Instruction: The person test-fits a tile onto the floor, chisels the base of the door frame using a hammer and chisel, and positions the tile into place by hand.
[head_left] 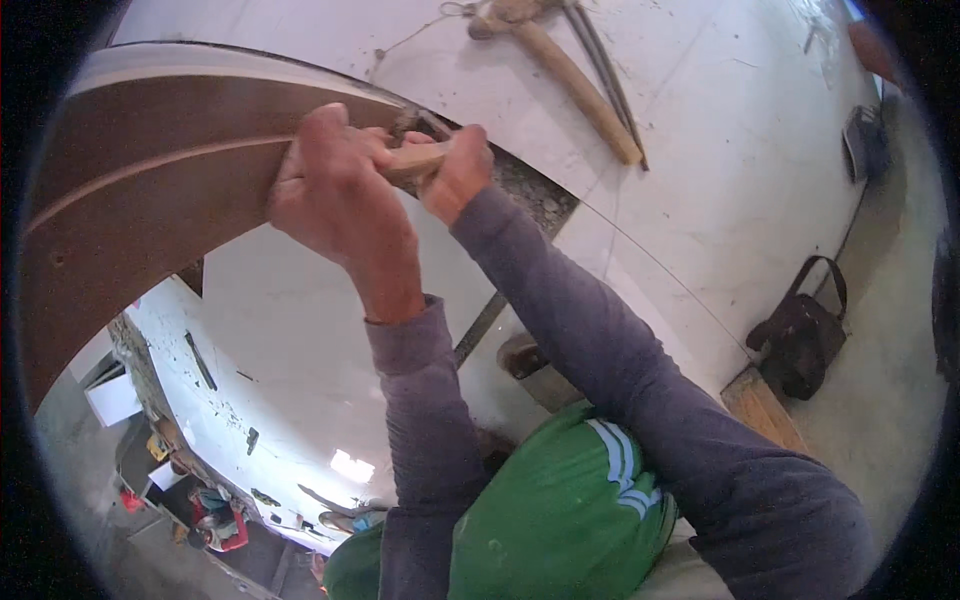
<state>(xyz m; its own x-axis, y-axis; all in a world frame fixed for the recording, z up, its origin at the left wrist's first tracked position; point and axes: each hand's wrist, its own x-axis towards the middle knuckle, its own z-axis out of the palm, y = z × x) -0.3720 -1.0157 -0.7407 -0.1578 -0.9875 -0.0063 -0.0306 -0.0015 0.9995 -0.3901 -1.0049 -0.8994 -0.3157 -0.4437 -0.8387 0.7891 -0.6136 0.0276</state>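
Observation:
Both hands meet at the end of a long brown wooden board with a lighter groove along it. A short, pale wooden piece lies between them. My right hand is closed around its right end. My left hand, fingers curled, grips its left end and rests against the board. Part of the piece is hidden by the fingers, and whether it belongs to a tool I cannot tell. Just past the hands is a dark gap with rough, gravelly filling between white tiles.
A hammer with a wooden handle lies beyond my hands, beside a thin metal rod. On the right are a black bag, a wooden block and a dark shoe. Assorted items sit at lower left around a red-handled object.

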